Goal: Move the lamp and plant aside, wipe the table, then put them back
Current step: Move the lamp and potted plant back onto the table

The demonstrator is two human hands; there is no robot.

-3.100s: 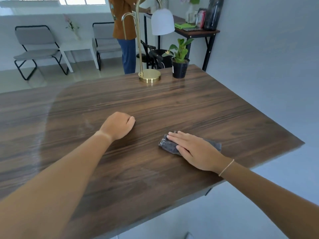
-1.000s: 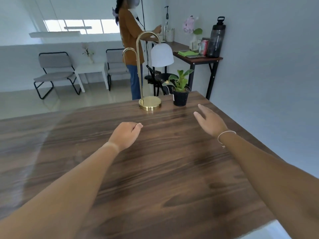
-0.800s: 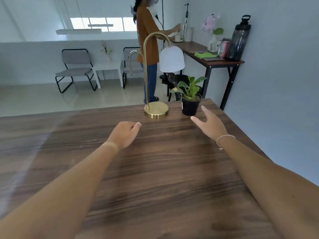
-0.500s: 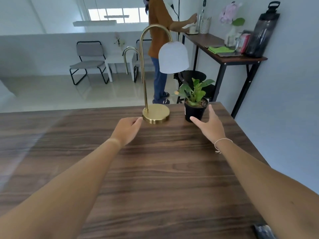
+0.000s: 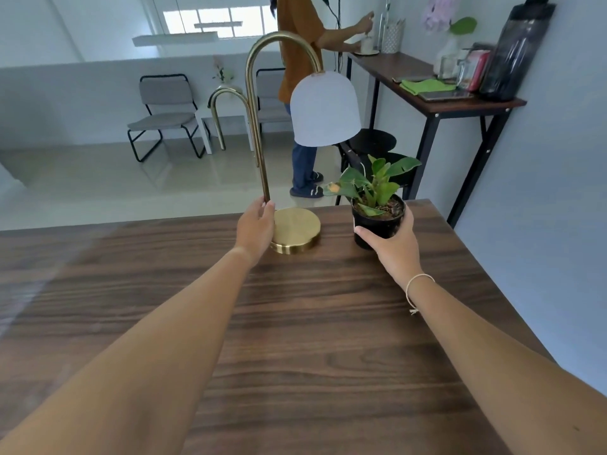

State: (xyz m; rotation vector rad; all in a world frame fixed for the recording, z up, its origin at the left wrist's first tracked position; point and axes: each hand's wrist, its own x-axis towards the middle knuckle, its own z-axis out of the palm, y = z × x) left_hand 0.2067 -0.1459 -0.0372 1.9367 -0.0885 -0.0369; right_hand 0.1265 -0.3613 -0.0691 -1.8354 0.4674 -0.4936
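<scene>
Gripping the lamp (image 5: 297, 133) low on its brass stem, just above the round base, the left hand (image 5: 255, 228) is wrapped around the thin tube where a tall, top-heavy thing is easiest to steady; the white shade hangs out to the right on the curved neck, so a low hold next to the heavy base should keep it from tipping. The base stands flat on the table (image 5: 295, 323) close to the far edge, a little right of the middle. Just beside it toward the far right corner sits the plant (image 5: 376, 200), and the right hand (image 5: 392, 246) is cupped around the near side of its black pot, thumb on the left wall and fingers curling behind the right, a hold that keeps the pot upright so the soil stays in. Whether either thing has left the wood yet I cannot tell; both look seated. No cloth shows, and both hands are taken, so I judge this to be a carrying step, not wiping. Behind the far edge another person stands at a side table (image 5: 437, 103) by the wall, well apart.
</scene>
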